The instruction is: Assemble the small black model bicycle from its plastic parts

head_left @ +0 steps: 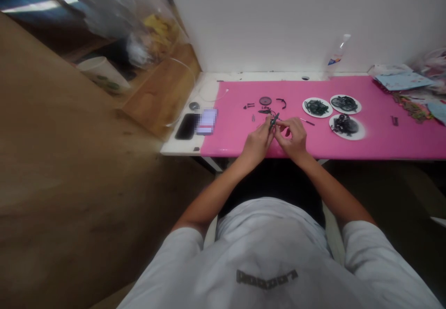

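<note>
Both hands meet above the near edge of a pink table cover (230, 137). My left hand (258, 141) is closed on a small dark part (273, 121) that sticks up between its fingers. My right hand (293, 136) has its fingertips pinched against the same part, from the right side. The part's exact kind is too small to make out. Just beyond the hands lie a dark round disc (265, 101), a curved dark strip (281, 103) and several small dark pieces (249, 106). A thin pen-like tool (308, 121) lies right of my right hand.
Three white plates holding dark parts, one of them a plate (317, 115), stand to the right. Phones (187, 126) lie at the table's left end. A clear bottle (338, 54) stands by the wall, and papers (404, 81) are piled at far right. A wooden panel (163, 88) borders the left.
</note>
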`<action>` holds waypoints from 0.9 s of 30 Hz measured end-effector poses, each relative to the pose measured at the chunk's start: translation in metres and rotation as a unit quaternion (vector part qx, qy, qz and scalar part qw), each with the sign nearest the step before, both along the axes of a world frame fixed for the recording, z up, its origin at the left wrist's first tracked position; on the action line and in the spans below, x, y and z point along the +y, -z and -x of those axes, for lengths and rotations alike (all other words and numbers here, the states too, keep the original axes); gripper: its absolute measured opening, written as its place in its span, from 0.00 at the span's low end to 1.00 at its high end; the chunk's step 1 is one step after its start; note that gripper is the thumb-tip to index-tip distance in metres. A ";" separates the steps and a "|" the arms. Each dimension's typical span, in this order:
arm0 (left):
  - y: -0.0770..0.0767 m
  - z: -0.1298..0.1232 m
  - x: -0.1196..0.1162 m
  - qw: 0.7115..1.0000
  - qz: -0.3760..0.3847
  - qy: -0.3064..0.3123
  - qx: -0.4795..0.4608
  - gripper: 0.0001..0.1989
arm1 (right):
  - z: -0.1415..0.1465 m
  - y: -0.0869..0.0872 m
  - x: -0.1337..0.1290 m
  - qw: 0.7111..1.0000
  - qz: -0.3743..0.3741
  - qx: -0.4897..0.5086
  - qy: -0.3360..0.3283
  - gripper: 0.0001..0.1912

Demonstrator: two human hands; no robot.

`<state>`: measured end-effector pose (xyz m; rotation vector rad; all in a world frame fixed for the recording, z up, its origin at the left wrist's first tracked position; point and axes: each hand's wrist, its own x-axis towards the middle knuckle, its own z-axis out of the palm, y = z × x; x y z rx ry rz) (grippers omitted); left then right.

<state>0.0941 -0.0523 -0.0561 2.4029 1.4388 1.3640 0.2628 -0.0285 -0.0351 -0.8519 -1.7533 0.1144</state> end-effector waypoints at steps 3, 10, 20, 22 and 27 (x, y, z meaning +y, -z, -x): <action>0.002 0.000 0.001 1.000 -0.005 0.000 0.003 0.30 | 0.000 0.000 0.000 1.000 -0.018 -0.007 0.011 0.04; -0.002 -0.002 -0.002 0.999 0.028 -0.010 0.028 0.32 | 0.004 -0.001 -0.004 0.999 -0.022 0.025 0.009 0.02; 0.001 -0.003 -0.002 0.998 0.027 -0.033 0.050 0.33 | 0.010 0.006 -0.006 0.989 0.107 0.102 -0.020 0.05; 0.001 -0.003 -0.002 0.997 0.028 -0.040 0.055 0.33 | 0.010 0.009 -0.005 0.987 0.116 0.112 -0.027 0.05; 0.000 -0.005 -0.006 0.996 0.037 -0.050 0.061 0.33 | 0.012 0.010 -0.004 0.982 0.123 0.139 -0.042 0.07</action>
